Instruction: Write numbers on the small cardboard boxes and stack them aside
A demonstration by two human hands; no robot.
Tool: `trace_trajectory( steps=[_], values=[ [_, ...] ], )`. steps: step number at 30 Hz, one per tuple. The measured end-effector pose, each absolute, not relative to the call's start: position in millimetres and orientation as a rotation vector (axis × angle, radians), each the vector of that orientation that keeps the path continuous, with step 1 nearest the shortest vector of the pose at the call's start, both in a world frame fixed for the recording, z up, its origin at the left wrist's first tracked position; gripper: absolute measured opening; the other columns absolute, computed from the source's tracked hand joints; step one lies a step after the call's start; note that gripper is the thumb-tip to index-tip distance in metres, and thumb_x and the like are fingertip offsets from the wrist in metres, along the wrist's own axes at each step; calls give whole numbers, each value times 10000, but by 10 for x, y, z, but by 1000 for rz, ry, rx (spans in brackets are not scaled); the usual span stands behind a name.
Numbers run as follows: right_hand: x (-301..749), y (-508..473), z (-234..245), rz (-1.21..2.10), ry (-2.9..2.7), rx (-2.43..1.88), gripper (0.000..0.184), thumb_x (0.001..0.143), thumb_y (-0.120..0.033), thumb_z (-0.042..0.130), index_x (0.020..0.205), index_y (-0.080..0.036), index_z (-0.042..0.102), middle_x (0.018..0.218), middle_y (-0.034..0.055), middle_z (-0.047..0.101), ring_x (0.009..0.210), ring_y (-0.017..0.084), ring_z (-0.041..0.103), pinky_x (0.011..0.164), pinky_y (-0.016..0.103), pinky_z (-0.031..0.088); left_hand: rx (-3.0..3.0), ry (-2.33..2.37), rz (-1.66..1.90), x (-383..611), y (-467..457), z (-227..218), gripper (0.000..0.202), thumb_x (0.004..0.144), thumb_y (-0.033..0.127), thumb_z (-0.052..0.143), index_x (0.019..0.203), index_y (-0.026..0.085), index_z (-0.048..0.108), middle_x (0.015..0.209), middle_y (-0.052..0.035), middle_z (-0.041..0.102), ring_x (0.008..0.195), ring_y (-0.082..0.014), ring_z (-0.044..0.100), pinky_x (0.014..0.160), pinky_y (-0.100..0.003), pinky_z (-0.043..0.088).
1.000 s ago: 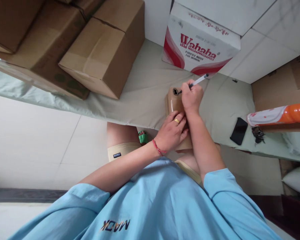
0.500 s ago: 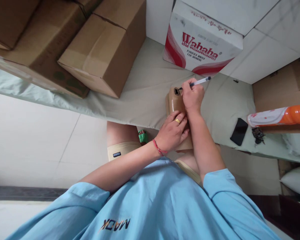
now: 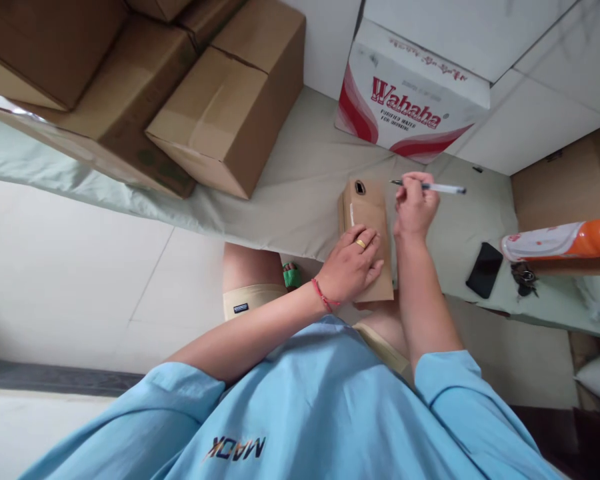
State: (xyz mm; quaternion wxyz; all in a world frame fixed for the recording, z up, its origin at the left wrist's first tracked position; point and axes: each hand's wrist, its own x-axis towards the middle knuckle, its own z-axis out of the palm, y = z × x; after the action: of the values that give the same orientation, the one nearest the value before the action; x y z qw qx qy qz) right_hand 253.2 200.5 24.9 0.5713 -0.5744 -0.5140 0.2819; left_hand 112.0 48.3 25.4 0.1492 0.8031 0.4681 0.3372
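Observation:
A narrow brown cardboard piece [image 3: 375, 211], perhaps a folded box, lies on the cloth and reaches over its near edge. Near its far end is a small oval mark or hole [image 3: 360, 188], dark inside with a black outline. My left hand [image 3: 353, 264], with a gold ring and a red string bracelet, rests flat on the cardboard's near half, fingers stretched out. To the right of the cardboard, my right hand [image 3: 416, 205] grips a pen [image 3: 450, 189] with a clear barrel. The pen's tip points left and is apart from the cardboard.
A white and red Wahaha carton [image 3: 410, 100] stands behind the cardboard against the wall. Brown boxes [image 3: 220, 113] are stacked at the left. A black phone [image 3: 485, 269], keys [image 3: 524, 279] and an orange bottle [image 3: 565, 240] lie at the right on the green cloth [image 3: 290, 207].
My right hand has lifted off the cardboard with the pen and moved right, uncovering the cardboard's right side. My left hand stays on the cardboard. The whole view has shifted slightly.

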Motion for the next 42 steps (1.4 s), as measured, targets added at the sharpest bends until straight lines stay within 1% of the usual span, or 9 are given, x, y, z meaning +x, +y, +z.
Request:
trace_trajectory(
  steps=[4,7,9,16,19,22,26,36,42],
  values=[
    [3295,1771,59,366,-1296,-1692,259,987,-402,474,1115,-236,626,833,8,655,658,151,588,690,295,496,2302,1349,975,1125,486,243,463,1056,318,594,1437,63,659,1446,-242,674,1434,-381,567,1240,-601,512],
    [3840,1487,-69,196,-1580,-1943,260,893,-292,517,1083,-228,682,985,86,694,935,238,678,918,407,547,2311,1365,987,1127,489,233,463,1054,313,594,1430,51,663,1439,-244,678,1426,-388,569,1229,-599,523],
    [4088,1335,-146,175,-1673,-2069,305,834,-261,541,1090,-222,702,1043,114,676,1001,270,671,971,444,543,2335,1368,995,1119,491,228,465,1054,306,593,1424,34,665,1432,-241,682,1416,-389,574,1233,-585,523],
    [4586,1175,-319,169,-1625,-2234,736,757,-235,609,1485,-145,550,1230,213,711,1154,367,649,1102,555,503,2326,1380,971,1068,481,210,460,1055,321,596,1455,99,650,1453,-225,667,1430,-374,569,1214,-607,534],
    [4926,1032,-310,-56,-1446,-2323,862,762,-290,680,1575,-97,467,1387,283,677,1341,446,592,1200,649,410,2352,1389,993,1061,478,204,449,1059,315,598,1449,99,651,1442,-209,680,1406,-360,588,1225,-591,529],
    [5300,809,-290,-218,-1167,-2453,1056,768,-456,781,1651,-45,375,1585,372,520,1501,522,469,1252,714,322,2378,1400,1042,1060,482,200,440,1056,311,611,1421,71,662,1412,-204,696,1368,-354,607,1224,-565,533],
    [5570,566,-304,0,-958,-2690,1294,745,-621,851,1690,44,269,1618,439,450,1552,544,440,1290,657,320,2389,1417,1056,1052,489,188,431,1055,326,621,1415,93,669,1401,-201,702,1350,-353,621,1192,-569,553],
    [5288,754,-291,18,-810,-2735,1049,803,-584,854,1600,-37,443,1552,378,531,1487,535,479,1189,683,438,2383,1285,1252,1010,547,111,308,1046,320,680,1293,137,703,1361,-191,749,1342,-330,689,1143,-556,598],
    [5324,822,-191,132,-712,-2732,949,698,-512,917,1432,-26,565,1511,419,499,1456,551,511,1187,673,448,2478,1228,1371,971,523,206,153,1030,332,733,987,186,750,1395,-155,721,1535,-362,537,1246,-624,492]
  ],
)
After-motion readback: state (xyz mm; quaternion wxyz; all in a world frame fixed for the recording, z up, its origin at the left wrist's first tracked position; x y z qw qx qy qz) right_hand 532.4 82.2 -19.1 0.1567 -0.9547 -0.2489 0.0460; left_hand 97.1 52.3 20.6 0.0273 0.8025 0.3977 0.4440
